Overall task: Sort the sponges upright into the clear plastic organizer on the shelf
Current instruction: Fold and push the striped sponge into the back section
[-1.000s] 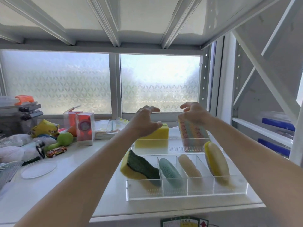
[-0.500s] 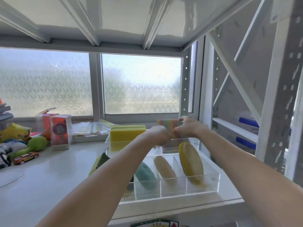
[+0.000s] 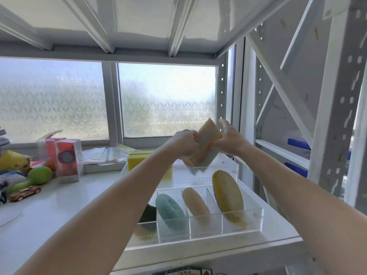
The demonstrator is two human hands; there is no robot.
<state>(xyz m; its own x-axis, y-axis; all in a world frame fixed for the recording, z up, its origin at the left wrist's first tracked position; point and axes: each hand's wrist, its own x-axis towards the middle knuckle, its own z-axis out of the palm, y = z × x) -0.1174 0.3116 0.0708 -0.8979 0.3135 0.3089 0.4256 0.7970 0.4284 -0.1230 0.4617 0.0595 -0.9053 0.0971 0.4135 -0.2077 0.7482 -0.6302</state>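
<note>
While both hands pinch it, left hand (image 3: 185, 142) closed, right hand (image 3: 228, 139) half-open, the striped sponge (image 3: 206, 143) looks light, squashy; grip its flat faces.

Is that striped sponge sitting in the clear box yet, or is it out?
Out. Both hands, left hand and right hand, hold the striped sponge tilted above the clear organizer.

The left forearm (image 3: 127, 197) covers most of the dark green sponge (image 3: 149, 215) and part of the yellow sponge (image 3: 139, 160) behind. The striped sponge (image 3: 204, 144) is motion-blurred, its middle hidden by both hands. The picture's lower edge cuts off a label (image 3: 184, 271).
</note>
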